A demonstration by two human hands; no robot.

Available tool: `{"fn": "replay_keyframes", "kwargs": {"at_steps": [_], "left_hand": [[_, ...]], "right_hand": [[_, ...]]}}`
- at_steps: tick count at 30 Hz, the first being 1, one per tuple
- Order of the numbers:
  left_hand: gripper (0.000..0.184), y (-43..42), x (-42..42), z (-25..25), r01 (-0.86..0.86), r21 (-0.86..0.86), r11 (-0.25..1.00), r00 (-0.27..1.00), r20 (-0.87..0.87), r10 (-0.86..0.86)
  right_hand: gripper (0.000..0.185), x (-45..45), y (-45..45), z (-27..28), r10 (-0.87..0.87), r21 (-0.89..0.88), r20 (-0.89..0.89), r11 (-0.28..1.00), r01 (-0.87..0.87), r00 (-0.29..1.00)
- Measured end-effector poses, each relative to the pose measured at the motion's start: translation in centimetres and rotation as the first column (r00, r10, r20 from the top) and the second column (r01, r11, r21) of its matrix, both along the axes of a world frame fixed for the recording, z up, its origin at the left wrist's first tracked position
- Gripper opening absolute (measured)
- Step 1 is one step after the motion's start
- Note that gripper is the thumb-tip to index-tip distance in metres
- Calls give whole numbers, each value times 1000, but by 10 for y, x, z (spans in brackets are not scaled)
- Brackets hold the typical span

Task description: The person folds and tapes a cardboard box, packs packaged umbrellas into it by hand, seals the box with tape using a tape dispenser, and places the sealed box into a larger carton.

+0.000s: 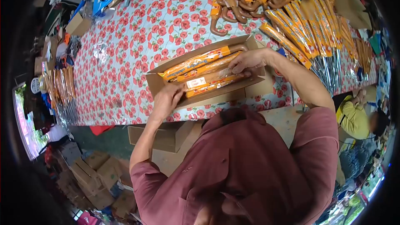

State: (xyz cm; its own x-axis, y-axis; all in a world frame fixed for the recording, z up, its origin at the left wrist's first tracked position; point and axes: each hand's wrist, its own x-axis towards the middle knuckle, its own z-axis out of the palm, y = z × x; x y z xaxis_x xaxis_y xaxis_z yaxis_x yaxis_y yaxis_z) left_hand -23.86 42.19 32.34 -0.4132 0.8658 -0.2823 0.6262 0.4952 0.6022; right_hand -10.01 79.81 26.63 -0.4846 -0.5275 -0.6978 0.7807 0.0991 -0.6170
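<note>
A long open cardboard box (225,96) lies slightly tilted across the flowered tablecloth, close to the table's front edge. Inside are several orange printed packages (196,63) with brown curved ends, laid lengthwise. My left hand (166,98) reaches over the box's left end, fingers bent at the end of the lowest package, which has a white label (196,82). Toward the box's right end, my right hand (246,61) has its fingers bent round a package in clear wrap; its fingertips are partly hidden.
Brown curved-handled items (241,0) are piled at the back. Orange packages (308,25) lie fanned out on the right, others (62,91) at the far left. An open carton (160,137) stands below the table edge. A person in yellow (354,118) is at right.
</note>
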Motion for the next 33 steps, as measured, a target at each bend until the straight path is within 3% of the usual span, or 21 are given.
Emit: {"fn": "replay_keyframes", "kwargs": {"at_steps": [1, 2, 5, 6, 8, 9, 10, 13, 15, 16, 18, 19, 21, 22, 23, 25, 27, 28, 31, 32, 33], "left_hand": [[38, 9, -1, 4, -20, 36, 999, 991, -131, 24], [39, 15, -6, -9, 65, 161, 985, 985, -170, -38], [34, 24, -18, -81, 209, -57, 976, 971, -109, -215], [35, 28, -17, -85, 211, -120, 970, 967, -121, -225], [37, 34, -12, -90, 218, -245, 945, 956, -139, -257], [36, 36, -13, -94, 215, -229, 949, 955, -156, -253], [36, 33, -14, -99, 209, -211, 955, 953, -176, -248], [32, 36, -25, -117, 223, -184, 957, 952, -170, -254], [31, 46, -30, -116, 232, -237, 943, 957, -118, -265], [34, 56, -32, -109, 262, -367, 893, 939, -115, -323], [39, 70, -28, -89, 303, -491, 817, 897, -143, -418], [40, 82, -28, -71, 328, -530, 782, 861, -173, -478], [30, 113, -39, -19, 363, -190, 912, 931, 113, -347], [23, 138, -40, 7, 236, -18, 972, 926, 306, -219], [20, 157, -48, 13, 166, 178, 970, 902, 371, -222], [17, 205, -71, 21, 15, 269, 963, 971, 225, -77], [13, 263, -110, -1, -170, 400, 900, 967, 244, 74], [16, 290, -122, -5, -304, 341, 890, 916, 363, 174], [27, 366, -238, -168, -405, 289, 867, 846, 478, 236], [30, 394, -270, -226, -433, 323, 842, 831, 504, 234], [34, 419, -303, -282, -449, 417, 790, 850, 473, 232]], "right_hand": [[24, 0, 3, 0, 20, 71, 41, 997, -23, 999], [25, -3, 5, 3, 37, 144, 76, 988, -48, 996], [31, -4, -1, 13, 59, 440, 33, 895, -67, 998], [33, -3, -2, -17, 86, 485, -48, 873, -52, 995], [31, 9, -22, 3, -18, 571, -137, 816, 94, 990], [29, 11, -23, 12, -67, 613, -189, 771, 171, 980], [23, 22, -19, -57, 336, 793, -386, 596, 124, 859], [17, 48, -46, -59, 458, 762, -643, 303, 572, 614], [17, 37, -49, -44, 658, 897, -430, 232, 377, 618], [18, 26, -48, -32, 744, 945, -311, 175, 277, 591], [21, -4, -45, 17, 430, 694, -715, 535, 483, 551], [23, -18, -37, 40, 217, 498, -845, 651, 573, 489], [26, -48, -2, 65, 339, 580, -813, 410, 704, 473], [29, -64, 17, 67, 391, 594, -788, 281, 754, 475], [30, -78, 37, 55, 315, 552, -822, 234, 800, 474], [32, -111, 83, 2, 163, 463, -882, 115, 879, 443], [36, -147, 108, -45, 47, 518, -852, 225, 825, 522], [38, -158, 115, -61, 18, 554, -820, 276, 785, 572], [44, -170, 124, -105, 78, 705, -707, 156, 692, 703], [47, -171, 124, -115, 97, 716, -699, 90, 693, 709], [52, -164, 125, -123, 153, 649, -755, 38, 760, 638]]}}
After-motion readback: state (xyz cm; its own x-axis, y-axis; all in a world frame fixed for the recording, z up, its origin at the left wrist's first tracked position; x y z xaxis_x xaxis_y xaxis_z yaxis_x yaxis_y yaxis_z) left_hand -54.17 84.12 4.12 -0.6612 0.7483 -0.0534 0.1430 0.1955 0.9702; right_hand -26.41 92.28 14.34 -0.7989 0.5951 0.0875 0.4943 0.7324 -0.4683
